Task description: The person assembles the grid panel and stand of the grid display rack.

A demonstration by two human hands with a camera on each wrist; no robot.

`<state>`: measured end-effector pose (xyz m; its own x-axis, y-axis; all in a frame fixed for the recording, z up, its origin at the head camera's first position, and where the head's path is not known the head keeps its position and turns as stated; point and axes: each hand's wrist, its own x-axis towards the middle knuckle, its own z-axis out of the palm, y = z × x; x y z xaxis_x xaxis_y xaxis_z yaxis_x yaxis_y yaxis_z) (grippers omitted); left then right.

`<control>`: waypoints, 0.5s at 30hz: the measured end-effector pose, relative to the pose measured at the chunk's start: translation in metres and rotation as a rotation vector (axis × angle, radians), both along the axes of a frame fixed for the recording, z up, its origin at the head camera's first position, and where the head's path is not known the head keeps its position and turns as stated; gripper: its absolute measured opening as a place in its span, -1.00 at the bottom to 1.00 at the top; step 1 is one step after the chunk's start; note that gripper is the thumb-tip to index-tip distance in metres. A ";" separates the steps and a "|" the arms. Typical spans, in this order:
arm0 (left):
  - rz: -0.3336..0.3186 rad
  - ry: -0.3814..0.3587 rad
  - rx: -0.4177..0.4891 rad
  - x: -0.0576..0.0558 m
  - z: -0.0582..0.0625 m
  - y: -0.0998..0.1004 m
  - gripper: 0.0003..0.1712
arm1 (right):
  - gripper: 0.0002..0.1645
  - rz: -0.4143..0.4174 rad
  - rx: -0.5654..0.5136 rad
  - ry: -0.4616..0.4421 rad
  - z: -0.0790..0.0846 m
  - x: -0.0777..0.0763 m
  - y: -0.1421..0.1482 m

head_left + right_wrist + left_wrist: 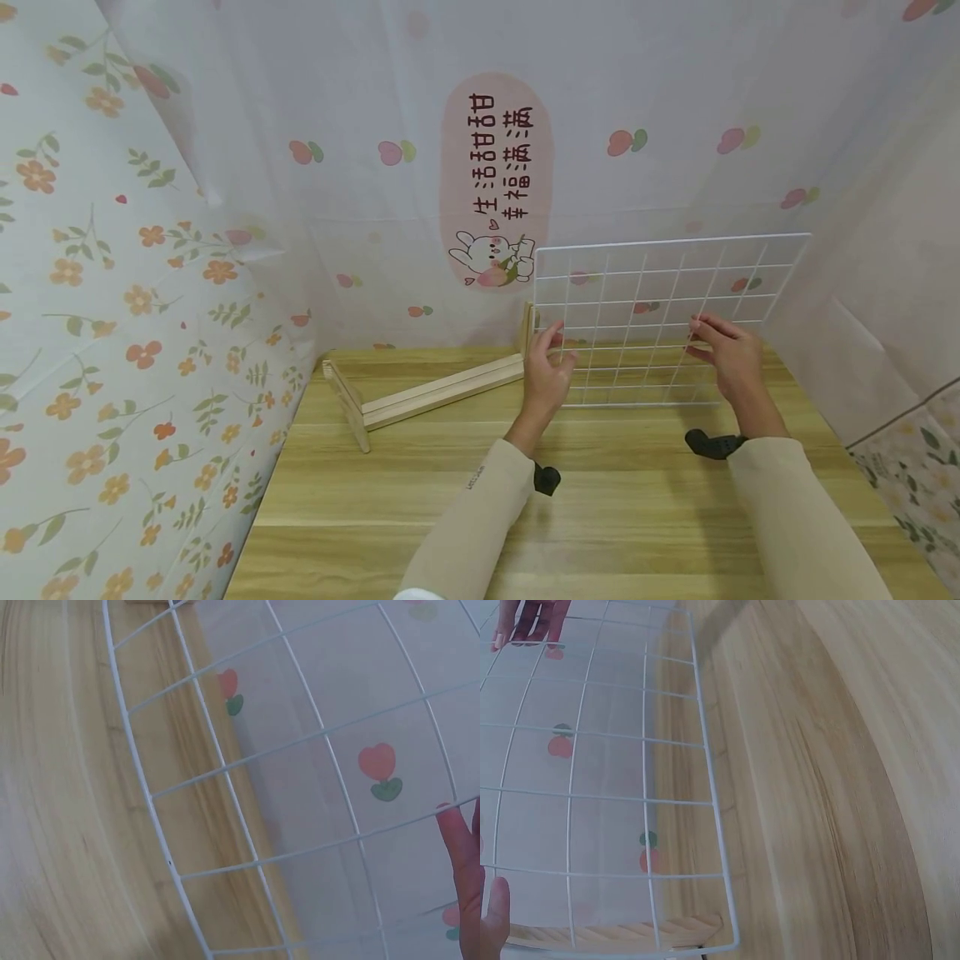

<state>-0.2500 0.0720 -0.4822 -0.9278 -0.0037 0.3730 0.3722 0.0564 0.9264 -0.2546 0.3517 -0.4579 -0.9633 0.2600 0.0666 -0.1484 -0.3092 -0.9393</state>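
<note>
Head view: white wire grid (636, 301) tilted up at right, beside wooden stand (442, 390). Right hand (735, 358) pinches a wire; left hand (546, 379) fingers bent, can't tell if pinching. Probably light, stiff, slick; hold by border rods.

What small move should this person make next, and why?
Perhaps ease the wire grid slightly toward the wooden stand: the left hand and right hand both hold the grid, and its left edge appears close beside the stand's right upright.
</note>
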 end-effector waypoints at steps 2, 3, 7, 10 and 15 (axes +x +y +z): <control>-0.001 0.006 -0.007 0.000 0.000 -0.001 -0.41 | -0.88 -0.006 0.018 0.001 0.001 0.000 -0.001; -0.003 0.007 -0.011 0.000 0.000 -0.001 -0.41 | -0.88 -0.007 0.025 0.002 0.002 0.000 -0.001; 0.008 0.000 -0.035 0.001 -0.001 -0.004 -0.41 | -0.87 -0.019 0.053 -0.002 0.003 -0.001 -0.004; 0.012 -0.003 -0.037 0.001 0.000 -0.006 -0.41 | -0.87 -0.024 0.040 -0.001 0.004 -0.001 -0.006; 0.019 0.014 -0.049 0.002 0.001 -0.010 -0.41 | -0.86 -0.042 0.031 -0.006 0.005 -0.001 -0.010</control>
